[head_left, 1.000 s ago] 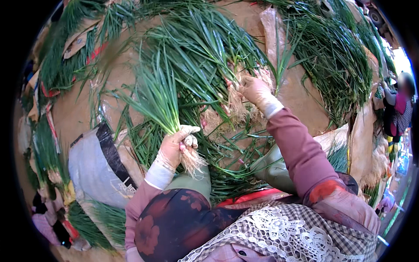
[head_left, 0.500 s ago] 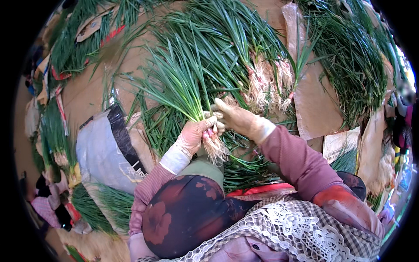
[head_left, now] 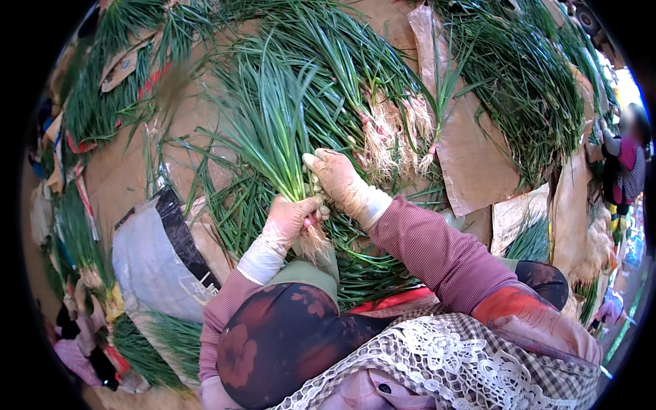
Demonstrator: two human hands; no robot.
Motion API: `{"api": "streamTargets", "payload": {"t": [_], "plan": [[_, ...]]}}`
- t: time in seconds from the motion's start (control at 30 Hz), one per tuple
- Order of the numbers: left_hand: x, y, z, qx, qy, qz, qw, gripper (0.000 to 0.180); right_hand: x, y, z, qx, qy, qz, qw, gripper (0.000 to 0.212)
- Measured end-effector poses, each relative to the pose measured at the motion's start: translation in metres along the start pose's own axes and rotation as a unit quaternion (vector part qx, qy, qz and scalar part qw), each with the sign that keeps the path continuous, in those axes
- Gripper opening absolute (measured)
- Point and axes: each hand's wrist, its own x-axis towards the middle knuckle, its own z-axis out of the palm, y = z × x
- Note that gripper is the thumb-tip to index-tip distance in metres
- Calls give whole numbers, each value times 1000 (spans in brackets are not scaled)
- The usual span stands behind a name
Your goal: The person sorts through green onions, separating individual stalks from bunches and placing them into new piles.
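Note:
My left hand [head_left: 290,217], in a pale glove, is closed around a bunch of spring onions [head_left: 281,154] just above its reddish bulbs. Long green leaves fan up and away from the grip, while the pale roots hang below it. Close against the stems, my gloved right hand [head_left: 339,179] has its fingers bent beside the left fingertips. Whether it grips a stem is hidden by the fingers. A pile of spring onions [head_left: 388,130] with red bulbs and whitish roots lies just beyond my right hand.
Loose green leaves [head_left: 365,273] lie around my knees. At the right is a large heap of spring onions [head_left: 526,82], by brown sheeting [head_left: 475,157]. A grey-white sack [head_left: 160,253] lies to the left. People sit at both edges, one person [head_left: 625,160] at the far right.
Both hands and the bunch appear farther left, along with the whole scene. My right hand has moved up along the stems and its fingers have curled in.

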Motion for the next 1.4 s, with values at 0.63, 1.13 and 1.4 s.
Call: {"api": "streamTargets", "payload": {"t": [0.63, 1.13, 1.4], "plan": [[-21, 39, -11, -84, -55, 206, 973, 16, 7, -4, -55, -347, -259, -20, 901, 36], [-2, 10, -27, -225, -40, 96, 969, 24, 64, 40, -140, 40, 96, -52, 993, 29], [0, 5, -26, -215, -42, 74, 973, 26, 51, 32, -104, -368, 54, 119, 921, 41]]}}
